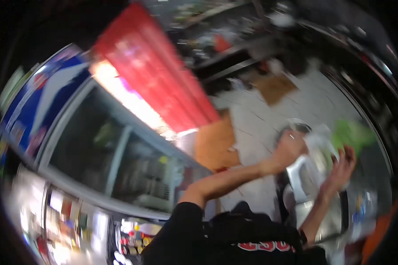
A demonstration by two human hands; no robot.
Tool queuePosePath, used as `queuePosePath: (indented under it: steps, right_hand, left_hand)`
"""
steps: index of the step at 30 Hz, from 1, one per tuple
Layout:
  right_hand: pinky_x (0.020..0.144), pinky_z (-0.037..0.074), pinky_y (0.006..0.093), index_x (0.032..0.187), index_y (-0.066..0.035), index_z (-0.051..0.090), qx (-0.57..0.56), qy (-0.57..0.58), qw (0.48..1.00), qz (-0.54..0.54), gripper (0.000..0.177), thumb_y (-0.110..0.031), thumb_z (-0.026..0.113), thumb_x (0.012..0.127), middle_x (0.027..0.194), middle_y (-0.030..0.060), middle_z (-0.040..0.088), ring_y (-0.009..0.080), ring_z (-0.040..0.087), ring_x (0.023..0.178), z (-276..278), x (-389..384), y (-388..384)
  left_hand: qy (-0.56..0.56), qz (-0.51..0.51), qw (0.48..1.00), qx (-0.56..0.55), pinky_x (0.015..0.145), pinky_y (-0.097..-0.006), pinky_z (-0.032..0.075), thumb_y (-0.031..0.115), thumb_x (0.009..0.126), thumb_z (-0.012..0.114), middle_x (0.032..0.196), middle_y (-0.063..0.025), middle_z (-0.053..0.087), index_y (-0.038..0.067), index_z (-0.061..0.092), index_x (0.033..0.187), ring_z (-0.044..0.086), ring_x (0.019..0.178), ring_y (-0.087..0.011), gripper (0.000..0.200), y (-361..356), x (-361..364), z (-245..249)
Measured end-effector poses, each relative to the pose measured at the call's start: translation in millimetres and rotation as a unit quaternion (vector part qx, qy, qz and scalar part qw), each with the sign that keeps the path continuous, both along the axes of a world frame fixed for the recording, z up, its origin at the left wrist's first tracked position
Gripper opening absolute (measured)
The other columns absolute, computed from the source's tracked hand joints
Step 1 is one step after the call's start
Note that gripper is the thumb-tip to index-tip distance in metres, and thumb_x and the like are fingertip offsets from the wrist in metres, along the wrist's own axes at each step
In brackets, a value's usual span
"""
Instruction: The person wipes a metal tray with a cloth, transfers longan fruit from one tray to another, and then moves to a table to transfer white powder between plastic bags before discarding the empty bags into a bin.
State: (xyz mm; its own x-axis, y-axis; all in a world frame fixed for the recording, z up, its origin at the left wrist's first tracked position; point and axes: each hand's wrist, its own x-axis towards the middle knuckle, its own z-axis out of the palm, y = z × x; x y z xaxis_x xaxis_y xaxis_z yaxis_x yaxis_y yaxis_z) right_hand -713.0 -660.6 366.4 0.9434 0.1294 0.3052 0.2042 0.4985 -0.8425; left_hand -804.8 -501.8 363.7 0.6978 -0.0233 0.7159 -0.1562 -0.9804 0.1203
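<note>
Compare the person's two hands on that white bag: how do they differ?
The left hand is curled shut on the top of the white bag; the right hand lies against its side with fingers spread. The left hand sits higher in the picture, the right hand lower. Both are bare and touch the bag; blur hides finer detail.

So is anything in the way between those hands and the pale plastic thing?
Nothing visible. The left hand grasps the pale plastic thing at its top, and the right hand lies against its right side, fingers spread. The picture is blurred, though.
</note>
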Motion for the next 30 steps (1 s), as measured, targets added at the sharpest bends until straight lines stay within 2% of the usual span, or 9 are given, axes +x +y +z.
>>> queuePosePath:
  steps: [6, 12, 14, 15, 20, 27, 28, 29, 30]
  right_hand:
    - [0.077, 0.046, 0.0293, 0.118, -0.005, 0.046, 0.052, 0.052, 0.991, -0.116, 0.03, -0.008, 0.051, 0.088, 0.115, 0.0102, 0.051, 0.0159, 0.052, 0.1, 14.1, 7.2, -60.2]
    - [0.073, 0.047, 0.0282, 0.117, -0.002, 0.045, 0.02, 0.046, 0.987, -0.153, 0.03, -0.007, 0.051, 0.089, 0.115, 0.0119, 0.051, 0.0164, 0.054, 0.097, 7.1, -3.3, -70.6]
    - [0.073, 0.048, 0.028, 0.119, -0.002, 0.043, 0.006, 0.039, 0.986, -0.159, 0.031, -0.005, 0.049, 0.089, 0.116, 0.0131, 0.05, 0.0171, 0.055, 0.094, 8.9, -11.1, -56.6]
    - [0.072, 0.048, 0.0277, 0.121, -0.001, 0.04, -0.014, 0.021, 0.986, -0.167, 0.034, -0.005, 0.048, 0.089, 0.116, 0.0138, 0.05, 0.0171, 0.056, 0.093, 10.7, -17.0, -45.9]
    - [0.067, 0.048, 0.0259, 0.126, -0.001, 0.033, -0.045, -0.021, 0.991, -0.123, 0.039, -0.003, 0.045, 0.089, 0.115, 0.0153, 0.049, 0.0164, 0.059, 0.086, 0.5, -50.3, 53.4]
    - [0.055, 0.048, 0.0248, 0.129, -0.008, 0.033, -0.269, 0.035, 0.953, 0.131, 0.043, -0.015, 0.051, 0.09, 0.109, 0.0105, 0.051, 0.0172, 0.062, 0.073, -123.4, -70.1, 208.3]
    - [0.054, 0.049, 0.0255, 0.129, -0.009, 0.034, -0.291, 0.117, 0.936, 0.158, 0.044, -0.017, 0.052, 0.09, 0.107, 0.0097, 0.051, 0.0172, 0.062, 0.073, -146.6, -68.3, 224.7]
    - [0.053, 0.049, 0.0261, 0.129, -0.01, 0.034, -0.313, 0.196, 0.91, 0.188, 0.044, -0.018, 0.053, 0.09, 0.105, 0.0088, 0.052, 0.0172, 0.062, 0.073, -158.0, -68.2, 240.5]
    - [0.052, 0.05, 0.0276, 0.128, -0.01, 0.035, -0.305, 0.261, 0.895, 0.194, 0.044, -0.02, 0.053, 0.09, 0.101, 0.0082, 0.052, 0.0175, 0.062, 0.072, -154.7, -70.3, 258.0]
  left_hand:
    - [-0.034, -0.084, 0.994, -0.059, 0.08, -0.0401, 0.039, 0.014, 0.067, 0.073, 0.082, -0.0034, 0.06, 0.008, 0.055, 0.071, 0.059, 0.093, -0.0228, 0.019, -53.1, 47.2, 5.0]
    - [0.027, -0.093, 0.982, 0.16, 0.097, -0.0455, 0.035, 0.03, 0.075, 0.065, 0.082, -0.0056, 0.064, 0.013, 0.062, 0.104, 0.06, 0.09, -0.025, 0.034, -59.7, 69.3, -49.8]
    - [0.36, -0.119, 0.925, 0.026, 0.103, -0.0477, 0.03, 0.032, 0.077, 0.063, 0.101, -0.0103, 0.063, 0.019, 0.058, 0.117, 0.056, 0.102, -0.0279, 0.043, -52.0, 55.3, -50.1]
    - [0.363, -0.145, 0.918, -0.063, 0.103, -0.0482, 0.029, 0.031, 0.078, 0.062, 0.122, -0.0131, 0.053, 0.02, 0.06, 0.114, 0.044, 0.118, -0.031, 0.038, -49.4, 41.8, -43.6]
    - [0.204, -0.211, 0.955, -0.048, 0.105, -0.0487, 0.025, 0.033, 0.079, 0.063, 0.132, -0.0163, 0.043, 0.017, 0.064, 0.106, 0.033, 0.127, -0.0349, 0.032, 32.8, -34.3, -33.4]
    - [0.334, 0.032, 0.907, -0.253, 0.101, -0.0487, 0.029, 0.038, 0.085, 0.054, 0.136, -0.015, 0.039, 0.015, 0.059, 0.116, 0.031, 0.128, -0.0358, 0.039, 268.7, -143.3, -135.7]
    - [0.295, 0.006, 0.755, -0.585, 0.102, -0.0503, 0.026, 0.046, 0.087, 0.048, 0.139, -0.0151, 0.035, 0.014, 0.05, 0.124, 0.029, 0.129, -0.0364, 0.05, 294.8, -150.3, -132.6]
    - [0.211, -0.018, 0.499, -0.84, 0.103, -0.0519, 0.024, 0.054, 0.088, 0.041, 0.141, -0.0152, 0.031, 0.013, 0.042, 0.132, 0.026, 0.13, -0.0371, 0.06, 314.5, -156.2, -130.9]
    - [0.204, -0.012, 0.494, -0.845, 0.103, -0.0519, 0.024, 0.054, 0.088, 0.041, 0.141, -0.0152, 0.031, 0.013, 0.042, 0.132, 0.026, 0.13, -0.0371, 0.06, 332.2, -157.4, -123.6]
